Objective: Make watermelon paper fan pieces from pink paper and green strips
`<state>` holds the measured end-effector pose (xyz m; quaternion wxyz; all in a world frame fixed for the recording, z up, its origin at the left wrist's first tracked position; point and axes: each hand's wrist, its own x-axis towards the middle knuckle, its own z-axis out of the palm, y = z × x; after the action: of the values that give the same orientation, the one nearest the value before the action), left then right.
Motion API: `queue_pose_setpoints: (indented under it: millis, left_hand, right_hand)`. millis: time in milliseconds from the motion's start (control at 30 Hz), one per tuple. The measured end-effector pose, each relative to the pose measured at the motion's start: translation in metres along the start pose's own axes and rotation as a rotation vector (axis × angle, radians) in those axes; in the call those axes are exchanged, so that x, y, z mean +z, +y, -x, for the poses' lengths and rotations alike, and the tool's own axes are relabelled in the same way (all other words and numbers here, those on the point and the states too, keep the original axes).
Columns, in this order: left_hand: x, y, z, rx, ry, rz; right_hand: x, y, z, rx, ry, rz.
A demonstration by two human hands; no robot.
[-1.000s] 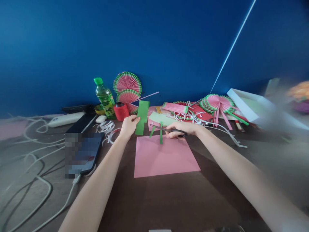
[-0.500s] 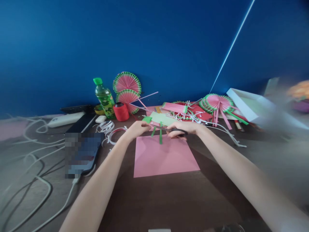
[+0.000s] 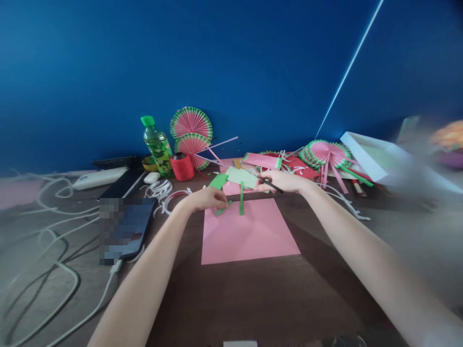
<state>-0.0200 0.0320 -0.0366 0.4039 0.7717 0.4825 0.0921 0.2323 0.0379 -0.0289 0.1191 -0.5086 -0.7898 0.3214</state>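
Note:
My left hand (image 3: 208,198) is closed in a pinch on a short green paper strip (image 3: 224,208) at the top left of a pink paper sheet (image 3: 249,233). A second green strip (image 3: 241,205) lies upright across the sheet's far edge, to the right of that hand. My right hand (image 3: 285,181) grips dark-handled scissors (image 3: 272,184) just beyond the sheet's right corner, their blades pointing left. Behind my left fingers lies a green paper piece (image 3: 219,181), beside a pale green sheet (image 3: 238,177).
Pleated paper fans (image 3: 190,124) lean on the blue wall, near a green bottle (image 3: 158,147) and a red thread spool (image 3: 183,166). More fans (image 3: 327,153) and a white box (image 3: 374,155) are at right. A phone (image 3: 132,229) and cables lie left.
My left hand has come nearer and lower, carrying the green strip away from the scissors onto the pink sheet's edge. My right hand has shifted slightly right and back with the scissors.

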Motion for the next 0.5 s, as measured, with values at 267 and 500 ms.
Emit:
queue_pose_setpoints:
  millis: [267, 500]
  left_hand:
    - [0.005, -0.004, -0.006, 0.021, -0.146, -0.056]
    - [0.005, -0.003, -0.006, 0.013, -0.168, -0.118]
  right_hand:
    - [-0.001, 0.025, -0.001, 0.36, 0.204, 0.661]
    - [0.006, 0.007, 0.0, 0.106, 0.308, 0.638]
